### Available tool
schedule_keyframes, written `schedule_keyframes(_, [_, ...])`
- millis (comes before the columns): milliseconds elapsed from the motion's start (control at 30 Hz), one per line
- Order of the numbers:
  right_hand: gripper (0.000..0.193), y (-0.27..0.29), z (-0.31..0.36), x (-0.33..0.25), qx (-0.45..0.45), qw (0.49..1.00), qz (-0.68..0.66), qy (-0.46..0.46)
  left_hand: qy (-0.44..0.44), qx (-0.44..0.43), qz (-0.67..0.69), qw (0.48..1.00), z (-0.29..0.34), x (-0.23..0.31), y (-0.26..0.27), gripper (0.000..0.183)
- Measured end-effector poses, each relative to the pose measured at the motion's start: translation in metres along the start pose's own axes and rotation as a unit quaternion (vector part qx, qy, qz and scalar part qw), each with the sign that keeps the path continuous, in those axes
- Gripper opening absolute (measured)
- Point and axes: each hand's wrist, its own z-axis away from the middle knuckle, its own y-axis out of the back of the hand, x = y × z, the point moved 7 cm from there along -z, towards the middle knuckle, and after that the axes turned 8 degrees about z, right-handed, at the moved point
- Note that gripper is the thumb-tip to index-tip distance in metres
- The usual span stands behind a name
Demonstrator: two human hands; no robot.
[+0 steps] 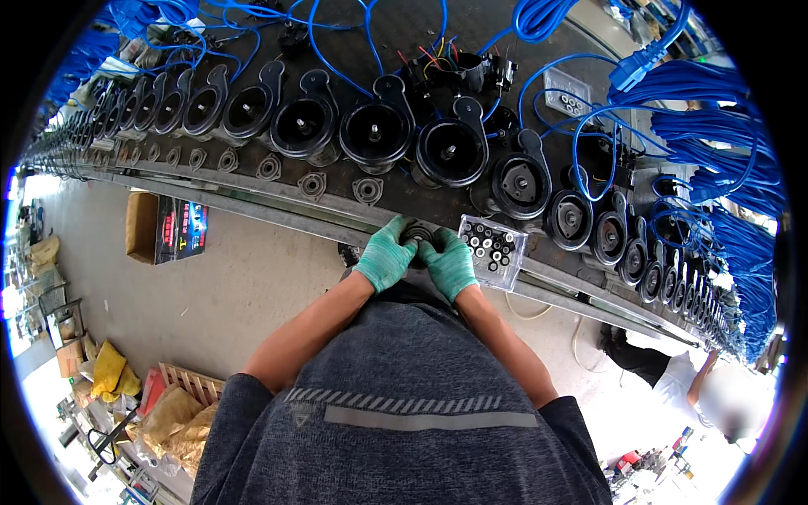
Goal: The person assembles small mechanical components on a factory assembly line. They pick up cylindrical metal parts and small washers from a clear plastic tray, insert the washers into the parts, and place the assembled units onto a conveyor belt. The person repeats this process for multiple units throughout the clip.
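Both of my hands wear green gloves and meet at the front edge of the bench (290, 220). A small dark round part (417, 233) is between them, gripped from both sides by the fingers; its exact kind is hard to make out. My left hand (383, 258) closes on its left side, my right hand (449, 263) on its right. Just right of my right hand lies a clear plastic tray (521, 252) with several small black and white rings. Beyond my hands, a metal flange (368, 190) rests on the bench, in line with similar ones.
A long row of black round housings (376, 135) with side tabs spans the bench. Bundled blue power cables (699, 93) crowd the far right. A second clear tray (549, 94) lies farther back. On the floor stands an open cardboard box (143, 227). Another person (673, 379) is at the lower right.
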Motion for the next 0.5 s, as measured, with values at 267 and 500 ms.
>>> schedule_keyframes(267, [0.025,0.063,-0.012,-0.092,0.116,0.968,-0.09,0.203,-0.155,-0.045,0.245,0.956,0.021,0.086,-0.001,0.052])
schedule_keyframes(500, [0.024,0.089,-0.055,-0.138,0.323,0.831,0.279,0.356,-0.052,0.049,0.068,0.995,-0.001,0.006,0.071,0.047])
